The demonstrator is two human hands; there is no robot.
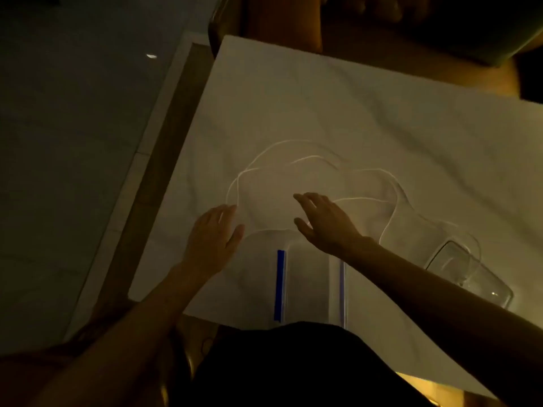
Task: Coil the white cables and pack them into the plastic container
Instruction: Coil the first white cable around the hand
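Observation:
White cables (316, 157) lie loose in wide loops on a white cloth (293, 107) spread over the table. My left hand (213, 236) hovers flat near the left end of one loop, fingers apart, holding nothing. My right hand (324, 220) reaches over the middle of the loops with fingers spread, empty. A clear plastic container (470, 274) stands at the right, and one cable strand runs around its far rim. A flat clear lid with blue clips (308, 277) lies close to me, between my arms.
The cloth-covered table's left edge (176, 171) drops to a grey floor. Dark wooden furniture stands beyond the far edge. The room is dim. My dark clothing fills the bottom centre.

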